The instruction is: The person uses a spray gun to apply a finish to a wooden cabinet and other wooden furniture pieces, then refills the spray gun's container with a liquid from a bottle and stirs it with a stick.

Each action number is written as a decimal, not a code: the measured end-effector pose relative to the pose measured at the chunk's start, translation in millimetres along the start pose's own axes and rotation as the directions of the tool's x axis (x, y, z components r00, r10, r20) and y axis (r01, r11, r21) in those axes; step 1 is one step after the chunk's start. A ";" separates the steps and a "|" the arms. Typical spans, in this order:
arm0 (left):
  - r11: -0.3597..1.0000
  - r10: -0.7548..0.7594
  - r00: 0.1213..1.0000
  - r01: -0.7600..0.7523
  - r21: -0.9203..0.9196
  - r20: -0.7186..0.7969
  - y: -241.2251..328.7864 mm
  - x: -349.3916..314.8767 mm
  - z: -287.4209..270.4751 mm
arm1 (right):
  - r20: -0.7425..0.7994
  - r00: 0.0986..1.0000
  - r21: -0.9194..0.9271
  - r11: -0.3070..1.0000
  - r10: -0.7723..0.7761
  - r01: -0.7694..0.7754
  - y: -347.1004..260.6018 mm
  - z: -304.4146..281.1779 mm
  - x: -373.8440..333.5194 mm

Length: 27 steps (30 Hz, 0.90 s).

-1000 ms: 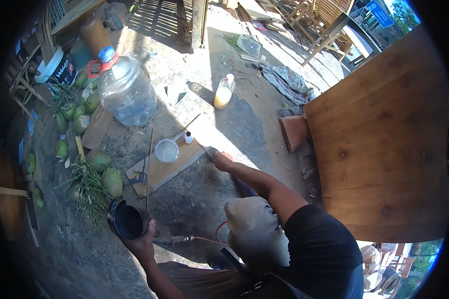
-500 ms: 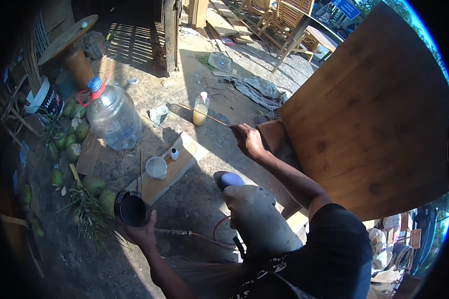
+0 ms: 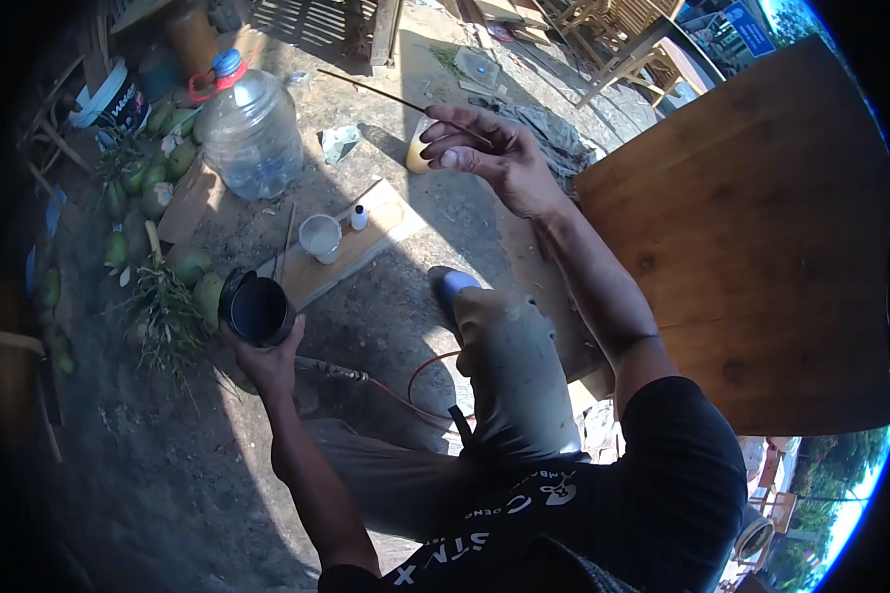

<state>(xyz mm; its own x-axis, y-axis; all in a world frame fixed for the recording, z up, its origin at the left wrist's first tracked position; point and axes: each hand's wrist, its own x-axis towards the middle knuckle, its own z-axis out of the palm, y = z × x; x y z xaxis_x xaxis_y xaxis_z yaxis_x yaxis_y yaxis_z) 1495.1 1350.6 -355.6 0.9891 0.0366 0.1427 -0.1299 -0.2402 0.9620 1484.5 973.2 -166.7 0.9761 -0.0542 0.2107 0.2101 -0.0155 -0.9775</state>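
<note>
My left hand [image 3: 269,364] is wrapped round a black cup-like container [image 3: 258,308], its dark mouth tilted upward. In my raised right hand [image 3: 509,163] a thin dark stick [image 3: 374,91] is pinched between the fingers, its free end pointing up and to the left. A small bottle [image 3: 417,156] of yellowish liquid stands behind that hand and is partly hidden by it. Between the hands, a wooden board [image 3: 371,237] lies on the ground with a clear plastic cup [image 3: 319,235] and a little white bottle with a black cap [image 3: 360,218] on it.
A large curved wooden panel [image 3: 752,257] rises at my right. To the left stand a big clear water jug [image 3: 254,133], green coconuts [image 3: 156,188] and a white bucket [image 3: 104,99]. An orange hose [image 3: 412,385] runs beside my knee. Wooden chairs [image 3: 633,49] are at the back.
My right hand with the stick has risen away from the wooden panel's edge and turned, its fingers now spreading. My left hand still holds the black container. The view has shifted.
</note>
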 end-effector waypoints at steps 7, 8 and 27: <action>0.999 0.020 0.999 -0.021 -0.034 -0.035 12.0 -6.9 -23.7 | -0.061 0.995 -0.570 0.821 -0.073 0.026 42.4 37.1 38.0; 1.000 -0.001 0.999 0.000 -0.023 -0.048 11.0 -10.3 -26.9 | -0.024 0.999 -0.577 0.817 -0.033 0.014 52.1 46.1 42.5; 0.996 -0.061 0.998 0.062 0.061 -0.017 10.5 -14.4 -14.2 | 0.394 0.909 -0.723 0.656 0.134 0.217 278.9 78.4 96.4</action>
<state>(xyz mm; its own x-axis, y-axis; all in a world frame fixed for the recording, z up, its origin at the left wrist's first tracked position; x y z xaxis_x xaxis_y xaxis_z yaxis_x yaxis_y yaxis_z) 1478.5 1361.3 -344.3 0.9938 0.0680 0.0882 -0.0643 -0.2960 0.9530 1641.6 1042.0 -419.3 0.9379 0.3419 0.0594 0.3086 -0.7435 -0.5933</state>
